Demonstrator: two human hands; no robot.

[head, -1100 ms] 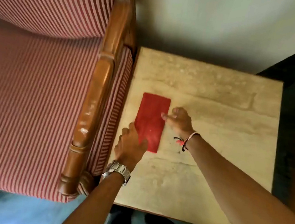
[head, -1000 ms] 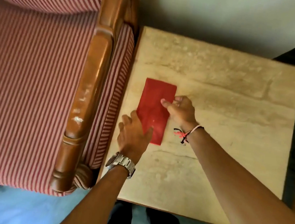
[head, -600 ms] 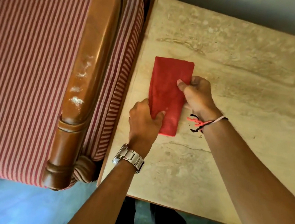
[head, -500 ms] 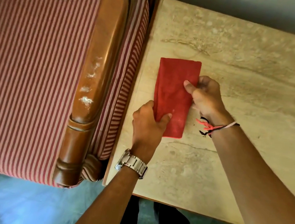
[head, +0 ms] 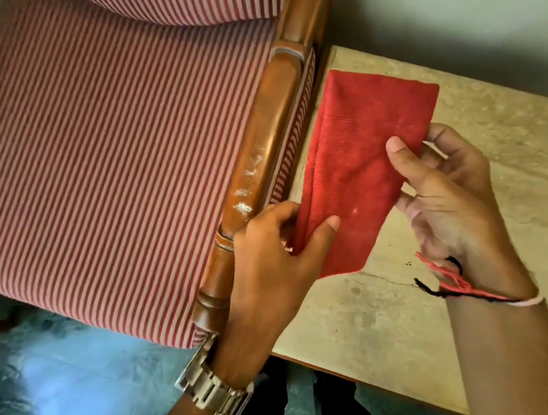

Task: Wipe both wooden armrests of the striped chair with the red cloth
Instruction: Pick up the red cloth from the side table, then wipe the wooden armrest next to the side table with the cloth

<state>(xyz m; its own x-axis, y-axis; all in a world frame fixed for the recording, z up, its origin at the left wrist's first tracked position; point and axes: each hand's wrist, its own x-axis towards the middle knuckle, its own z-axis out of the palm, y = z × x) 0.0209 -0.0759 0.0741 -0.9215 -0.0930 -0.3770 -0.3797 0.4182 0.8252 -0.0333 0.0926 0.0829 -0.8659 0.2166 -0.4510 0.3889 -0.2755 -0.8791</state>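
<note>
Nearest the camera, the left hand [head: 273, 259], a metal watch [head: 213, 394] on its wrist, pinches the lower left edge of the red cloth [head: 357, 162], thumb on top and fingers curled behind. Just across from it, the right hand [head: 449, 201], with red and black threads [head: 450, 280] tied at its wrist, grips the cloth's right edge between thumb and fingers. Between the two hands the cloth is a long folded strip, raised off the desk [head: 389, 325] and slanting away from the person. Under both hands lies that pale stone-patterned desk. Right beside the left hand runs the wooden armrest [head: 264, 137], glossy brown, with whitish specks just beyond the knuckles; the cloth is close to it, but I cannot tell whether they touch. Farther out past the left hand spreads the striped chair [head: 106, 152], seat first, backrest beyond. Beyond the cloth's far end, a plain wall [head: 460, 26].
</note>
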